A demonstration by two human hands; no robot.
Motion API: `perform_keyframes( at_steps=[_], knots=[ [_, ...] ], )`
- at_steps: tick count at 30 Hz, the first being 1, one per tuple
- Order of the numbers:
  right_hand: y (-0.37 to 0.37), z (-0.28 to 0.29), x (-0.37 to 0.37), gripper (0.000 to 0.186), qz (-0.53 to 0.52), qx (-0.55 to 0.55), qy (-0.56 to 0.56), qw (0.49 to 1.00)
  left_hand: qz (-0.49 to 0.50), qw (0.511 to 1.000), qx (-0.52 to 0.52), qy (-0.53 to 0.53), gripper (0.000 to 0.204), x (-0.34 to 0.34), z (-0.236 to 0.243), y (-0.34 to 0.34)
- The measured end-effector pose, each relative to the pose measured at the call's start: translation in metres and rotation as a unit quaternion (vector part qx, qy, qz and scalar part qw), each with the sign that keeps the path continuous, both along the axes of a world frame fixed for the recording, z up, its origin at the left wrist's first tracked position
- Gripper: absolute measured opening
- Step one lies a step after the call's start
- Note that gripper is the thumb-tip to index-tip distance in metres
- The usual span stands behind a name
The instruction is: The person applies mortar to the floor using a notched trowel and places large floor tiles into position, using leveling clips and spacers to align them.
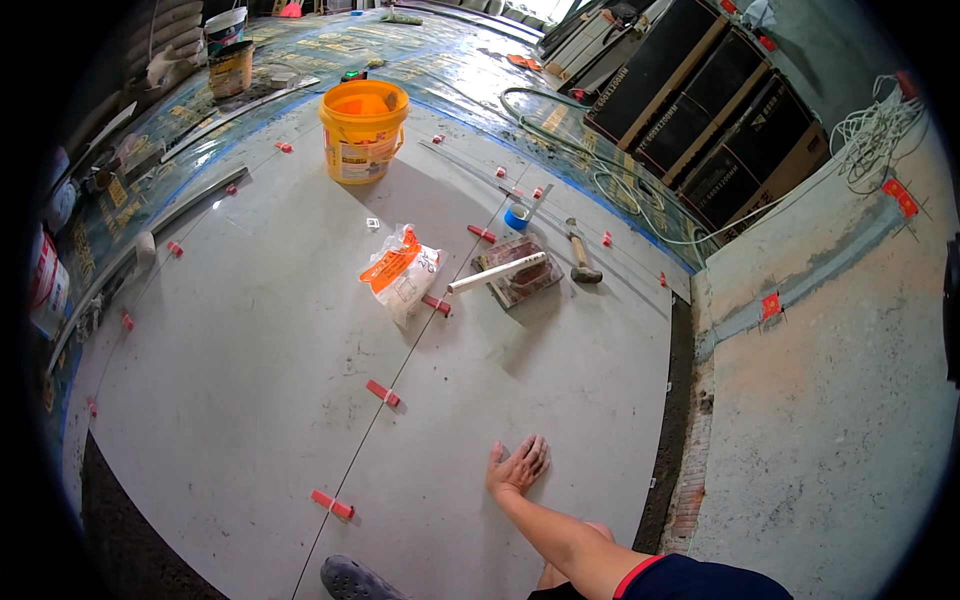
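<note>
i'm pressing my right hand flat, fingers spread and gripping nothing, onto the large pale grey floor tile – probably bracing myself – beside the red plastic levelling clips holding the joint; my left hand isn't showing.

Right hand flat, fingers spread

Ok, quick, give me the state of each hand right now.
Right hand: open, fingers spread, palm flat on the grey floor tile, holding nothing.
Left hand: not in view.
</note>
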State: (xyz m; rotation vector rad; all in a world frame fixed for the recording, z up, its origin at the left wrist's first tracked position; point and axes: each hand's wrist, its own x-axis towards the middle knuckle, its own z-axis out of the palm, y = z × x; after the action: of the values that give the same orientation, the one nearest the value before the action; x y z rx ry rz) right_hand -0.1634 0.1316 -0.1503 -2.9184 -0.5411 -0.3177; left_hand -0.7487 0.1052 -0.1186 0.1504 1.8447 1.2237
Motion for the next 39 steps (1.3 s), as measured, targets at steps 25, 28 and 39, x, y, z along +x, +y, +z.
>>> perform_keyframes(
  at_steps=[25, 28, 39],
  knots=[
    [0.000, -0.003, 0.000, 0.077, -0.005, 0.002, 0.020, 1.000, -0.088, 0.994, 0.003, 0.058, 0.055, 0.014, 0.009, -0.002],
    [-0.005, -0.018, 0.002, 0.078, -0.019, -0.015, 0.033, 0.999, -0.133, 0.989, 0.036, 0.060, 0.056, 0.020, 0.014, 0.003],
    [-0.020, -0.064, 0.019, 0.074, -0.034, -0.152, -0.099, 0.983, 0.034, 0.989, -0.030, 0.142, 0.053, -0.018, -0.027, -0.009]
  ],
)
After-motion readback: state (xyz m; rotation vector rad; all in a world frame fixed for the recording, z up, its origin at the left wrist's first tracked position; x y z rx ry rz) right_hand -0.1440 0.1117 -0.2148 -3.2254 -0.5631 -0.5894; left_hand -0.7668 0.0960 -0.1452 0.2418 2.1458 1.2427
